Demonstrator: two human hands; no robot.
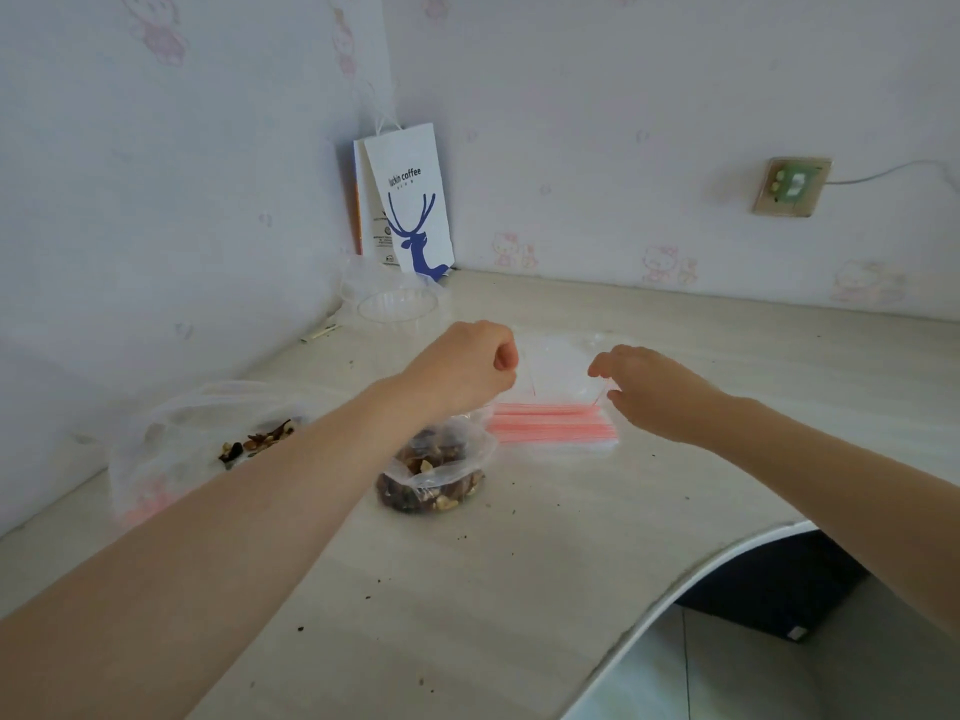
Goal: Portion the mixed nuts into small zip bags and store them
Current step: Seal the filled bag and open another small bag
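Far to the left of the left hand, a loose clear plastic bag (pixel 208 433) lies on the tabletop (pixel 519 589) with a few nuts showing inside. Just below the left wrist sits an open bag of mixed nuts (pixel 431 478). The left hand (pixel 465 368) is curled, its fingers pinching 1 edge of a small clear zip bag (pixel 558 368). The right hand (pixel 652 392) pinches the opposite edge, so the 2 hands are apart with the bag held between them. Directly beneath them lies the stack of spare zip bags (pixel 550 427), pink strips showing. The step looks like opening the bag's mouth — best done by easing the 2 lips apart near the seal, then keeping the mouth upward and close to the nuts — so little spills.
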